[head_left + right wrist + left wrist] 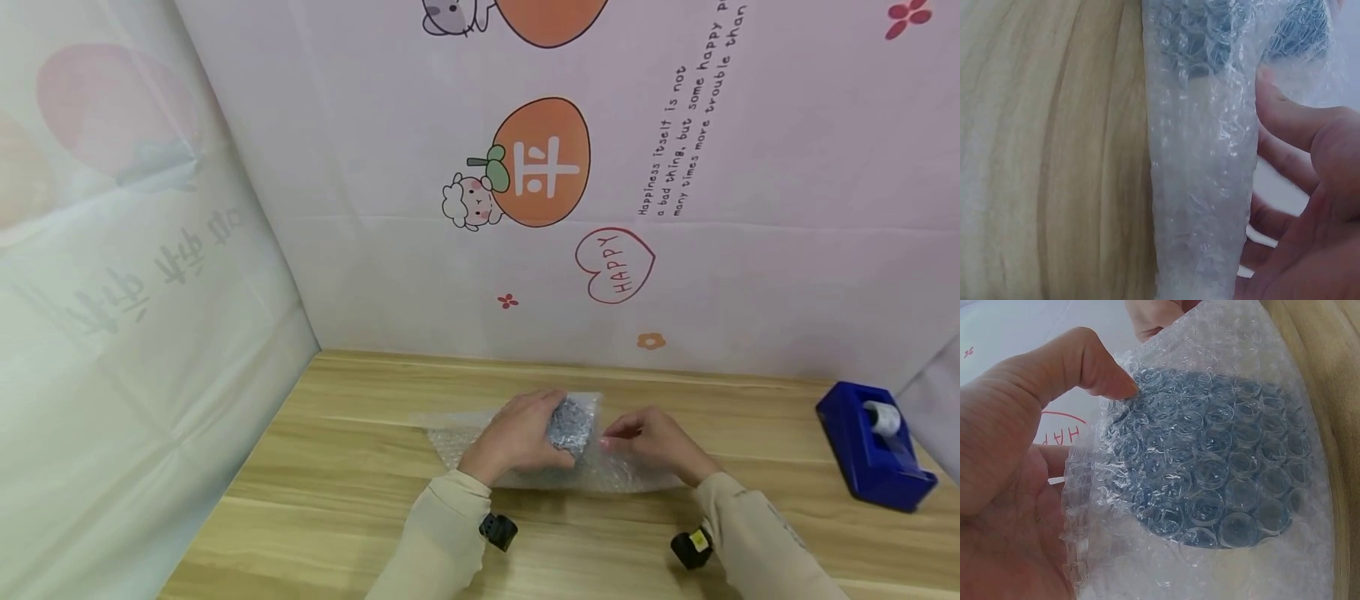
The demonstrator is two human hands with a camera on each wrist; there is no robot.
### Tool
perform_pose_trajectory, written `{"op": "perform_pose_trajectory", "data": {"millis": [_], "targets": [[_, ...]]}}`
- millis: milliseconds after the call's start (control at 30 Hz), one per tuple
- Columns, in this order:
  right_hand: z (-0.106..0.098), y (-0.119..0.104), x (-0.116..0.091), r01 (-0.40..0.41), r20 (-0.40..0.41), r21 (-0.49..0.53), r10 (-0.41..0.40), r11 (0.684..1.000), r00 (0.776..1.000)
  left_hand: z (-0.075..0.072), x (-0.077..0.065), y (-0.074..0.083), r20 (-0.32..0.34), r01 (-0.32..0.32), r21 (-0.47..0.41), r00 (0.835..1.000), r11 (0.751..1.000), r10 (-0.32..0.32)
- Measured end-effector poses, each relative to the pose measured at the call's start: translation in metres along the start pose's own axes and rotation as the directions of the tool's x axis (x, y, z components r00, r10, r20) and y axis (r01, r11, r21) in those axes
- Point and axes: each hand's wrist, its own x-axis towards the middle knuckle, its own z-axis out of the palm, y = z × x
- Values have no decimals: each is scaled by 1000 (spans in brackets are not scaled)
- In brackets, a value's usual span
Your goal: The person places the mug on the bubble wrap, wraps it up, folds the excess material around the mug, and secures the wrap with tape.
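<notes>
A rounded blue-grey object (1210, 456) shows through layers of clear bubble wrap (1260, 569); what it is cannot be made out through the bubbles. My left hand (521, 433) grips the wrapped bundle from the left, its thumb pressed over the near side and its other fingers behind. On the right, my right hand (656, 437) holds the edge of the bubble wrap, thumb tip on it in the right wrist view and fingers behind the sheet. Loose wrap (637, 475) stretches out to both sides of the bundle.
A blue tape dispenser (843, 429) with a tape roll (885, 418) stands at the right of the wooden table (337, 483). A printed cloth wall (405, 283) rises along the table's back edge, and another sheet (210, 400) hangs at the left.
</notes>
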Motion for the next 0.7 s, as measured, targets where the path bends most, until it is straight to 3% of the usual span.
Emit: {"op": "perform_pose_trajectory", "data": {"millis": [200, 400, 533, 700], "targets": [[-3, -4, 0, -157, -12, -57, 156, 986, 988, 0, -1, 0, 1, 4, -19, 1000, 1000, -4], [-4, -6, -1, -234, 30, -129, 239, 964, 971, 0, -1, -3, 1, 5, -60, 1000, 998, -5], [-4, -9, -3, -236, 52, -194, 250, 952, 967, 1, -1, -6, -3, 17, -83, 1000, 996, -17], [-9, -20, -5, -180, 78, -301, 212, 937, 974, 1, -1, -7, -16, 30, -109, 999, 994, -32]]}}
